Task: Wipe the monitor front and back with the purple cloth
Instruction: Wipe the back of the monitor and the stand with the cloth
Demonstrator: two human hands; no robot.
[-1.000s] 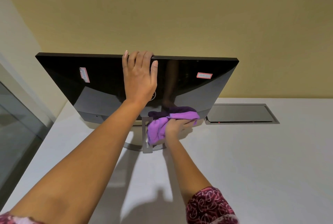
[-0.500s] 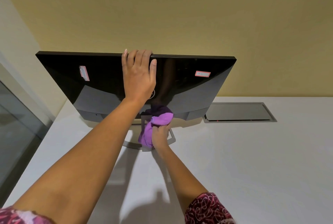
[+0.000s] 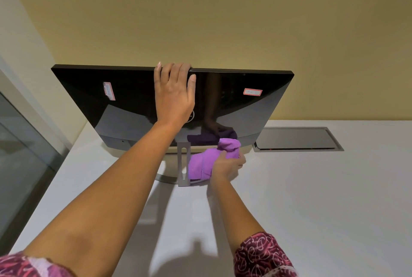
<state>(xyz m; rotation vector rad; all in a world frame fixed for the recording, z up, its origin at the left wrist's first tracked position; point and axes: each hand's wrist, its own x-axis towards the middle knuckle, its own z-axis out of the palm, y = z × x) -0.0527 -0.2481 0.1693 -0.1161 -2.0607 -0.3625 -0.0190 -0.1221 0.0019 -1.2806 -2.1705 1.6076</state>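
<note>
Plainly, the monitor (image 3: 138, 107) stands on the white desk (image 3: 312, 198) at about twelve o'clock from the person, its glossy black back turned toward the camera and leaning forward at the top. Two red-edged stickers sit on that back, one (image 3: 109, 90) toward ten o'clock of the panel and one (image 3: 252, 92) toward two o'clock. Below the panel the grey stand (image 3: 183, 165) drops to a curved base resting on the desk.

At the panel's six o'clock edge, just right of the stand, the purple cloth (image 3: 207, 163) is bunched in the right hand (image 3: 227, 164), whose fingers are closed around it; its top fold touches or nearly touches the lower rim of the back, and its reflection shows dark in the gloss above. The left hand (image 3: 174, 96) lies flat on the back with its fingers curled over the top edge at twelve o'clock, gripping the monitor to steady it.

The step in hand looks like the wiping of the back, along its lower strip. Whether the front is done cannot be told from here. The next move likely calls for sweeping the cloth sideways along the rim toward three o'clock, with the left hand bracing so the panel does not rock.

A recessed grey hatch (image 3: 296, 138) lies in the desk at two o'clock, against the yellow wall (image 3: 223, 20).
</note>
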